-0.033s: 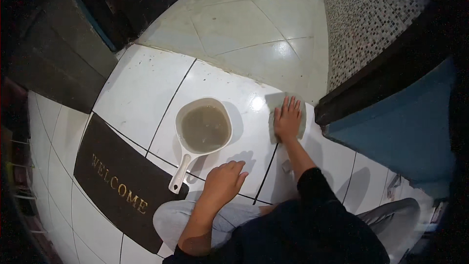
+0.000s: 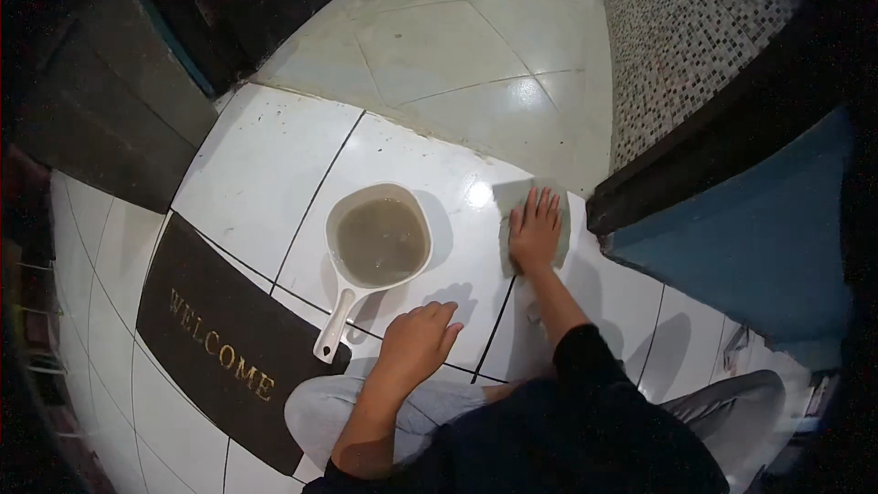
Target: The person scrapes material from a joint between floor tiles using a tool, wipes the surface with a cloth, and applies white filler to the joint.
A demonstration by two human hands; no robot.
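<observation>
Right hand (image 2: 536, 238): mine lies flat on the cloth (image 2: 564, 236), palm down, fingers extended and slightly spread. Grip fully open; I cover the cloth rather than clasp it. Cloth is greyish green, spread on the white tiles (image 2: 274, 151), its margins showing around my hand. Position: ahead and to my right, near the low corner of the blue panel (image 2: 732, 238) and close to the border with the beige floor (image 2: 439, 46).

Left hand (image 2: 419, 343): back upward, fingers loosely bent, thumb apart from them; roughly half open. Palm is hidden, but I see nothing held. It hangs in front of my left knee (image 2: 315, 407), its shadow on the tile just past the fingertips, near the dipper (image 2: 375, 192) but apart from it.

Dipper: white, upright on the tiles, left of the cloth and well apart from it. Contains cloudy, grey-brown water (image 2: 382, 242). Handle points back toward me; its end overlaps the near corner of the dark mat (image 2: 238, 311), which bears gold lettering.

Other: small pale lump (image 2: 534, 313) beside my right forearm, partly hidden, kind unclear. Mosaic wall (image 2: 686, 37) at upper right.
</observation>
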